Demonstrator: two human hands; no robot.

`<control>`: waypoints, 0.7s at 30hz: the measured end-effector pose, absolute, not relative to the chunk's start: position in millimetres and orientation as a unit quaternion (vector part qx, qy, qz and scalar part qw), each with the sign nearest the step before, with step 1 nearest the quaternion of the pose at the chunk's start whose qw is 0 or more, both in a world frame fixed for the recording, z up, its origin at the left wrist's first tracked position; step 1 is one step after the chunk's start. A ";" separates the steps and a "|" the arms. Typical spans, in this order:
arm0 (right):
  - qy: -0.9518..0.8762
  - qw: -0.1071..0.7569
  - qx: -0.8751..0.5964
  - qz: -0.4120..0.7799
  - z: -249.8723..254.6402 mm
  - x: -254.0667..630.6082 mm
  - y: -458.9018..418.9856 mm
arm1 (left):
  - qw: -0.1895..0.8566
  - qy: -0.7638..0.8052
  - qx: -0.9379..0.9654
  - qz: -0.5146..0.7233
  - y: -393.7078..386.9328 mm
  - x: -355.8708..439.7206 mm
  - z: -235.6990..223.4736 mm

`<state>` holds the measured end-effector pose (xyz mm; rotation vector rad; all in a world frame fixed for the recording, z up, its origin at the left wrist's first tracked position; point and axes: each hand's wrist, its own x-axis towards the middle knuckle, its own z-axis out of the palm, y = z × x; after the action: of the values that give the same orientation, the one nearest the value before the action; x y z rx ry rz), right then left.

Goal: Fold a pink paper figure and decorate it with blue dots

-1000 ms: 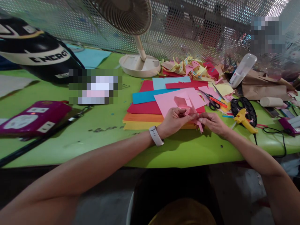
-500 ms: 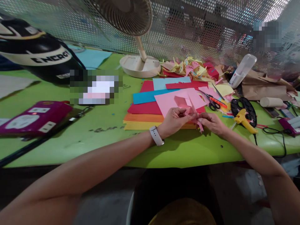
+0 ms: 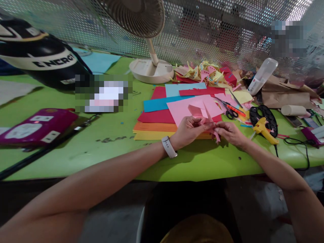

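Note:
Both of my hands pinch a small folded pink paper piece (image 3: 209, 124) just above the green table (image 3: 101, 148). My left hand (image 3: 188, 130), with a white band on its wrist, grips the piece from the left. My right hand (image 3: 229, 132) grips it from the right, fingers closed. Pointed flaps of the pink paper stick up and down between my fingers. Right behind my hands lies a stack of coloured paper sheets (image 3: 164, 114) with a pink sheet on top.
Scissors (image 3: 229, 110), a yellow glue gun (image 3: 264, 130) and a black paint palette (image 3: 264, 114) lie to the right. A pile of folded paper shapes (image 3: 205, 73) and a fan base (image 3: 151, 70) stand behind. A magenta power strip (image 3: 35, 127) and a black helmet (image 3: 37, 57) are at the left.
My hands have stayed in place, with only slight finger movement on the pink paper.

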<state>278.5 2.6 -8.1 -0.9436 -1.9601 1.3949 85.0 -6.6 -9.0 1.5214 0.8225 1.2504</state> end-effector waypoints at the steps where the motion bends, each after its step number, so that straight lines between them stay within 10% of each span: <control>1: -0.732 0.278 -0.347 0.516 -8.6 278.8 3.0 | 0.478 0.338 0.627 0.514 -6.7 84.8 -9.4; 21: -0.704 0.277 -0.358 0.548 -6.0 283.3 5.9 | 0.074 0.219 0.836 0.498 0.8 69.5 -20.1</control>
<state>283.3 5.9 -6.0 -0.9603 -1.8890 1.4715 69.5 0.8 -20.1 2.5090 0.6569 1.4935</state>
